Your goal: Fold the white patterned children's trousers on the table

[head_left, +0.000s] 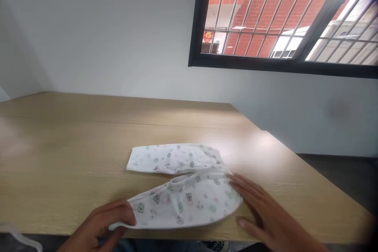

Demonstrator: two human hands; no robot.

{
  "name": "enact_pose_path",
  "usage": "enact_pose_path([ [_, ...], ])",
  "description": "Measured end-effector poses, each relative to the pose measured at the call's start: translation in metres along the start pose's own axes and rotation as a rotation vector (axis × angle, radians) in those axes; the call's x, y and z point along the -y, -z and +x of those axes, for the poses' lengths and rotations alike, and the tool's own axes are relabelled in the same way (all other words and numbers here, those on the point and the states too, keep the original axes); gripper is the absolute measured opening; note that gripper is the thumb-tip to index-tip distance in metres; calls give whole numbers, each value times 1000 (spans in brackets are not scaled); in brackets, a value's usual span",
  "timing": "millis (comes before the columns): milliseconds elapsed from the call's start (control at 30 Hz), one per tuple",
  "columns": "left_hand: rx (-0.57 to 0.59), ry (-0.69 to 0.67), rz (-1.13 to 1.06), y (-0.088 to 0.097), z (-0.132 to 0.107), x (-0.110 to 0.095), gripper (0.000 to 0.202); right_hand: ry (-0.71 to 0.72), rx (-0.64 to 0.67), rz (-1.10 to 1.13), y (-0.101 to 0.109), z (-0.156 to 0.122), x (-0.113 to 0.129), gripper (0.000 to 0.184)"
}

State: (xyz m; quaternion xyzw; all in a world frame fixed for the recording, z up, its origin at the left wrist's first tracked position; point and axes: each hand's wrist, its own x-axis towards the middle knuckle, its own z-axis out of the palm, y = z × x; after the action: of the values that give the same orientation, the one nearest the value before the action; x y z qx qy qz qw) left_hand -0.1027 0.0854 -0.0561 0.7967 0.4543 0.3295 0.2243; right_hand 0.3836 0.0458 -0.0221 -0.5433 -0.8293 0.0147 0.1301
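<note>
A small pair of white pants [203,197] with a print of little animals and green and pink spots lies spread on the table, waist to the right and both legs to the left. My left hand [103,220] pinches the cuff of the near leg at the table's front edge, thumb below and fingers on top. At the waist end, the stretched fingers of my right hand [262,212] rest on the fabric, thumb apart from it. The far leg [159,159] lies flat, apart from both hands.
The light wooden table [73,145] reaches back to a pale wall [103,31]. Its right edge slants toward me, with dark floor [339,173] beyond. A barred window [265,15] is in the wall at upper right. Something white and curved [20,238] shows at the lower left.
</note>
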Motion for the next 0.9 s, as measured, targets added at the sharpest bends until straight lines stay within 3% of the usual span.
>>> enact_pose_path([
  [100, -70, 91, 25, 13, -2, 11, 22, 71, -48, 6, -11, -28, 15, 84],
  [267, -31, 106, -2, 12, -11, 26, 22, 11, -108, 151, -21, -42, 15, 47],
  [367, 23, 144, -37, 12, -10, 30, 24, -33, -126, 271, -12, -36, 12, 37],
  [433, 46, 181, -72, 17, 3, 27, 26, -75, -120, 345, 0, -27, 13, 29],
  [533, 61, 221, -105, 31, 42, 13, 34, -178, -83, 502, 22, -1, 14, 26],
  [667, 107, 126, -163, 41, 118, 2, 39, -269, -80, 665, 39, 52, 7, 40],
  [800, 166, 71, -149, 22, 189, 17, 35, -374, -59, 664, 33, 97, -12, 48],
  [900, 177, 107, -186, 1, 219, 37, 35, -434, -61, 577, 22, 113, -26, 46],
])
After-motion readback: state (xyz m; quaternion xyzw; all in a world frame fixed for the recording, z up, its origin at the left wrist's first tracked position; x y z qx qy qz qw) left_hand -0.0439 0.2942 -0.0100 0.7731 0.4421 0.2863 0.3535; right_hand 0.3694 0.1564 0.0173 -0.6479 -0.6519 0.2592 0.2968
